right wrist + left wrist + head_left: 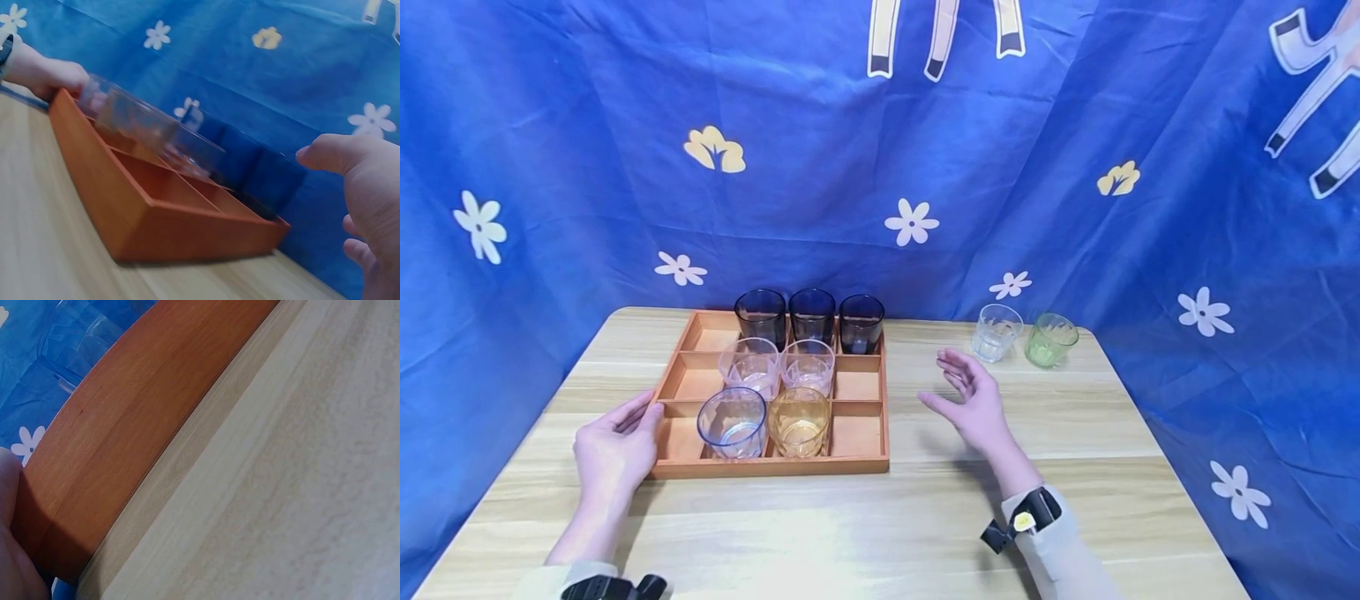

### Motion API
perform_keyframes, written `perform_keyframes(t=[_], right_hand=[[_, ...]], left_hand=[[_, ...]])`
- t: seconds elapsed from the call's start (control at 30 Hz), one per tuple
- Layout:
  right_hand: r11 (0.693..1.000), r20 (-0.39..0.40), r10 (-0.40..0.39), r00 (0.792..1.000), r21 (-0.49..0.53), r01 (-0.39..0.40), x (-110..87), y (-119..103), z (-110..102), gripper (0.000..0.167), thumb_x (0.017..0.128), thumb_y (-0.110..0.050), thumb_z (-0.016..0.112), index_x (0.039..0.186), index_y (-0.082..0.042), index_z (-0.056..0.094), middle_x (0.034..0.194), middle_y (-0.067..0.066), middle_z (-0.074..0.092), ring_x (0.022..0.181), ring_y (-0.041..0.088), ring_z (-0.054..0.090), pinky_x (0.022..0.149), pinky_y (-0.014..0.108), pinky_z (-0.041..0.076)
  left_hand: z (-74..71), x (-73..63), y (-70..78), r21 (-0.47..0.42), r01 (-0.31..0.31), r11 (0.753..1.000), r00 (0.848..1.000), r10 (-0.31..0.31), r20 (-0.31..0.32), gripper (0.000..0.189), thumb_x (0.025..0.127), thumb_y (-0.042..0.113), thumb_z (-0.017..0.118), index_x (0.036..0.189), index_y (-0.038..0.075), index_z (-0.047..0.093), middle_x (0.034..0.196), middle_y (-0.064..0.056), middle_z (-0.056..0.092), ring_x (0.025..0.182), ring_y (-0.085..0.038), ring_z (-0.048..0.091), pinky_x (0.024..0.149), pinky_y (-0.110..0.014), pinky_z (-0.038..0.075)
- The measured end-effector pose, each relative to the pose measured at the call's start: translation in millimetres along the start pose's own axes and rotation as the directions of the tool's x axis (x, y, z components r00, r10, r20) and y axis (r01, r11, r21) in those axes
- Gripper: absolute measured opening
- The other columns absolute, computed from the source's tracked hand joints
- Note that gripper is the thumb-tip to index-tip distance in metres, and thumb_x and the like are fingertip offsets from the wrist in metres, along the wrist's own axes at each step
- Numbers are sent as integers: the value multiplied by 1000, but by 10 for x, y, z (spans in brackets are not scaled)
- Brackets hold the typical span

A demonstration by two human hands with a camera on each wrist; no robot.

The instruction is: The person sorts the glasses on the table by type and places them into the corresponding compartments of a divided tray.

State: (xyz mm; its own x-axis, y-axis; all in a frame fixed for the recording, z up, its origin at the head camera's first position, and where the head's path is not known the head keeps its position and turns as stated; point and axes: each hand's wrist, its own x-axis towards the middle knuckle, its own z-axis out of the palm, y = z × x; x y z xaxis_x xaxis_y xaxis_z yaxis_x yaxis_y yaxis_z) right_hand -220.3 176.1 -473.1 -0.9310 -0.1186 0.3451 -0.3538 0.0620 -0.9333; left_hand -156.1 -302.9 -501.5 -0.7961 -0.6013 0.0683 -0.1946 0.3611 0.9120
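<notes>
My left hand (617, 442) grips the left side of a brown wooden divided tray (775, 468), thumb at the rim near the front corner. Three dark glasses (812, 321) fill part of its back row. Two pale pink glasses (807, 368) stand in the middle row. In the front row are a blue-rimmed clear glass (732, 425) and an amber glass (800, 423). To the right of the tray, my right hand (977, 408) hovers over the table with fingers apart and loosely bent, holding nothing. The right wrist view shows its thumb (325, 153) held away from the fingers.
Beyond the right hand, a clear glass (997, 335) and a green glass (1051, 342) stand side by side near the back edge of the light wooden table (760, 542). A blue patterned cloth (805, 183) hangs behind and along both sides.
</notes>
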Motion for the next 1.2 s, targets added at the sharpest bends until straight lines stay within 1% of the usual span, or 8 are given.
perform_keyframes(t=[0.17, 0.27, 0.47, 0.57, 0.63, 0.9, 1.07, 1.2], right_hand=[[1000, -69, -9, 998, -14, 8, 51, 47, -228, 75, 79, 12, 87, 144, 12, 50, 142, 23, 60, 135, 47, 52, 117, 45, 45], [999, -127, -14, 992, -36, 10, 92, 69, -352, 74, 79, 11, 88, 143, 12, 50, 141, 24, 60, 135, 46, 52, 117, 46, 44], [998, -252, -16, 968, -69, -1, 208, 158, -595, 75, 80, 8, 88, 144, 14, 49, 146, 29, 54, 138, 49, 47, 120, 48, 39], [997, -296, -11, 955, -80, -14, 265, 209, -695, 77, 81, 6, 89, 144, 14, 47, 147, 31, 51, 139, 50, 45, 122, 51, 37], [995, -319, -4, 948, -94, -27, 294, 232, -745, 77, 81, 6, 89, 145, 14, 47, 148, 32, 49, 139, 50, 45, 122, 50, 36], [983, -372, 19, 928, -162, -86, 426, 344, -901, 86, 80, -2, 92, 149, 11, 43, 151, 33, 46, 143, 46, 42, 124, 46, 34], [966, -375, 75, 924, -202, -160, 510, 429, -975, 92, 81, -9, 93, 154, 8, 40, 154, 29, 44, 145, 38, 42, 124, 42, 34], [951, -372, 111, 922, -231, -207, 557, 512, -1013, 97, 81, -11, 93, 156, 7, 35, 156, 28, 43, 146, 37, 40, 125, 41, 32]], left_hand=[[-9, -3, 8, -1, -3, 1000, 1000, 3, 0, 36, 102, 22, 73, 134, 7, 73, 125, -13, 70, 95, 12, 65, 80, -5, 51], [-12, -4, 13, -2, -4, 1000, 1000, 4, -3, 36, 102, 22, 73, 134, 7, 73, 124, -13, 71, 93, 13, 65, 80, -4, 51], [-13, -8, 19, 14, 5, 1000, 1000, -4, -4, 36, 102, 24, 73, 135, 8, 73, 126, -14, 70, 95, 12, 66, 79, -4, 51], [-10, -9, 17, 19, 8, 1000, 1000, -7, -3, 36, 102, 24, 72, 135, 8, 73, 128, -15, 69, 97, 11, 66, 79, -5, 52], [-12, -8, 14, 18, 8, 1000, 1000, -8, -2, 36, 102, 24, 73, 135, 8, 73, 128, -15, 69, 97, 11, 66, 80, -5, 52], [-29, -7, 11, 12, 5, 1000, 1000, -5, -8, 36, 102, 23, 73, 135, 8, 73, 124, -13, 71, 92, 15, 64, 79, -4, 51], [-19, -29, 34, 10, -1, 1000, 1000, 1, -5, 36, 102, 23, 73, 134, 7, 73, 126, -15, 70, 94, 13, 65, 80, -4, 51], [2, -38, 42, 7, -6, 1000, 1000, 6, 0, 36, 102, 23, 73, 134, 6, 73, 126, -15, 70, 95, 11, 66, 80, -5, 52]])
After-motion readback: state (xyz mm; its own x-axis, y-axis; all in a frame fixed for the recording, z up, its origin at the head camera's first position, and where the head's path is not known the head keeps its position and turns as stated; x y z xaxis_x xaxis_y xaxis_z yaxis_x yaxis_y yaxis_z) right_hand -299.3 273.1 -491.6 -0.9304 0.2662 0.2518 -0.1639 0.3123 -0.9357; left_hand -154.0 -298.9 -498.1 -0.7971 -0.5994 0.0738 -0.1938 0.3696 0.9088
